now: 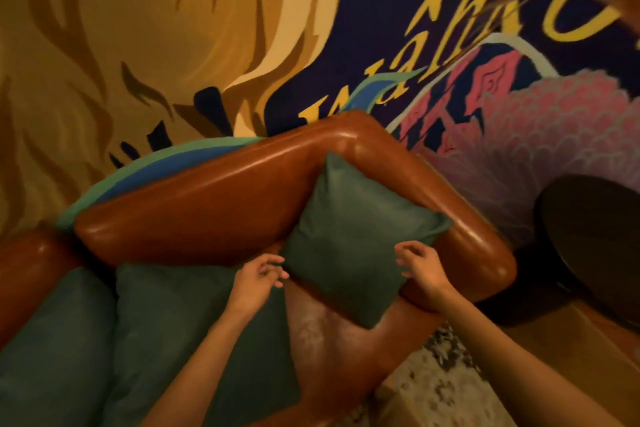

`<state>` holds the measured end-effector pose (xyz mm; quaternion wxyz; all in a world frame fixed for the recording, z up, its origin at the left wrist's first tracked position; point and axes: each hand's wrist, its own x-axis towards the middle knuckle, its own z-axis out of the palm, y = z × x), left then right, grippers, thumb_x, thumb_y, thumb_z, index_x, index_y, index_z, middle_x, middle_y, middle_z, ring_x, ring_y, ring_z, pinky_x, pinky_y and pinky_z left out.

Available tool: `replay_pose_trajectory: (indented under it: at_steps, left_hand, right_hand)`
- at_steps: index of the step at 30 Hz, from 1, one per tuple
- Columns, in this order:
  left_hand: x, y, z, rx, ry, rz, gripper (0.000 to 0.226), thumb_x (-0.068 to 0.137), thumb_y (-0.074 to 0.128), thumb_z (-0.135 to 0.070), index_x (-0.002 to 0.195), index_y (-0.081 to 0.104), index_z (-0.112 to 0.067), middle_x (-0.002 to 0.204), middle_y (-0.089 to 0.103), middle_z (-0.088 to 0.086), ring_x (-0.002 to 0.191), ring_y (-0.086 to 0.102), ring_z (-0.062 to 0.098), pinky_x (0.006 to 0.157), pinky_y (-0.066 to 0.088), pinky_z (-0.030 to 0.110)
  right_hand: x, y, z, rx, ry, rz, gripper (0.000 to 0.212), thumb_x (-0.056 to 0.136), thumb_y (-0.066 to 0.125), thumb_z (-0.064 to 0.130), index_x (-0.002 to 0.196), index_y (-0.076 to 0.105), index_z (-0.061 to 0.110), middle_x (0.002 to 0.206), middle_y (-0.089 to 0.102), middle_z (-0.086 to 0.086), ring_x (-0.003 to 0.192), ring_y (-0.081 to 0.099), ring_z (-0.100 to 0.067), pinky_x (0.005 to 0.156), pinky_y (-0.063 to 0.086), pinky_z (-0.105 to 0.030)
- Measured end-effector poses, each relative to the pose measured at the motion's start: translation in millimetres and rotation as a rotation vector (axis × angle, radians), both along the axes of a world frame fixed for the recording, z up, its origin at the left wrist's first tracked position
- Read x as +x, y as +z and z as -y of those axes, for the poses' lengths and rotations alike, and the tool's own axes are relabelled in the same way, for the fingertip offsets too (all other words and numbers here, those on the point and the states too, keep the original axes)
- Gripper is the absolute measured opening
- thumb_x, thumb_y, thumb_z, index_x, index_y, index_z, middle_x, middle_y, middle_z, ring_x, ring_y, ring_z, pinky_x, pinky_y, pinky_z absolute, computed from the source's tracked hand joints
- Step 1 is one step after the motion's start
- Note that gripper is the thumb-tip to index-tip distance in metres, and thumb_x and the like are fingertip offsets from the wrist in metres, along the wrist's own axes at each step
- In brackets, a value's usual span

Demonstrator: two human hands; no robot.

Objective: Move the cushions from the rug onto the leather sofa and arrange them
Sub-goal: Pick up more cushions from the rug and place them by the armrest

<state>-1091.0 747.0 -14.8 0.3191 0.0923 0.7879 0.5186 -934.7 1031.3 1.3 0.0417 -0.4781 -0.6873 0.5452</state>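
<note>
We see the left hand [263, 272] and right hand [420, 265] loosely spread, gripping nothing (contact unclear), flanking the square dark-green cushion [349, 236] propped in the back corner of the glossy brown leather sofa [207, 204].

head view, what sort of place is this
Probably a lounge or café seating corner, though it could be a styled living room. A leather sofa with green cushions stands against a wall-size painted mural with big yellow lettering, and a dark round table sits beside it.
</note>
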Motion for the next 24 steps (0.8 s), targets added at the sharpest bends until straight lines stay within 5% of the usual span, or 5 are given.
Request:
replay_pose_trajectory:
  at_steps: [8,12,15,18,24]
  left_hand:
    - [-37,10,-155,-0.016,0.000,-0.053,0.015,0.093,0.052,-0.001,0.102,0.060,-0.010,0.077,0.069,0.003,0.046,0.059,-0.002,0.046,0.041,0.007]
    - [-75,3,-228,-0.108,0.082,-0.057,0.018,0.094,0.052,-0.008,0.110,0.059,-0.011,0.083,0.069,0.000,0.052,0.061,0.000,0.048,0.042,0.010]
    - [-109,-2,-270,-0.174,0.197,-0.077,0.023,0.092,0.055,-0.015,0.115,0.061,-0.014,0.098,0.069,0.003,0.077,0.066,0.013,0.069,0.052,0.026]
    - [-137,-12,-300,-0.281,0.207,-0.189,0.030,0.092,0.058,-0.019,0.121,0.059,-0.013,0.119,0.063,0.008,0.104,0.060,0.021,0.094,0.046,0.033]
    - [-173,-39,-334,-0.491,0.091,-0.136,0.070,0.088,0.063,-0.043,0.145,0.035,-0.014,0.146,0.042,0.014,0.133,0.041,0.034,0.111,0.035,0.042]
  right_hand:
    - [23,-7,-149,0.234,-0.146,0.054,0.033,0.093,0.060,0.021,0.121,0.055,0.005,0.122,0.057,-0.011,0.107,0.057,-0.027,0.086,0.044,-0.036]
    - [20,-32,-189,0.040,-0.126,0.071,0.030,0.092,0.058,0.041,0.114,0.062,0.021,0.118,0.062,-0.007,0.109,0.059,-0.025,0.098,0.046,-0.045]
    - [8,-53,-203,-0.217,-0.137,0.062,0.015,0.092,0.056,0.046,0.102,0.060,0.035,0.107,0.066,-0.004,0.098,0.064,-0.027,0.079,0.055,-0.047]
    - [-3,-67,-210,-0.194,-0.011,0.130,0.029,0.092,0.062,0.034,0.117,0.059,0.020,0.110,0.067,-0.004,0.090,0.068,-0.022,0.062,0.058,-0.038]
    - [-2,-71,-216,0.059,0.261,0.100,0.020,0.088,0.066,0.021,0.108,0.069,0.026,0.100,0.072,0.015,0.093,0.066,-0.001,0.086,0.054,-0.028]
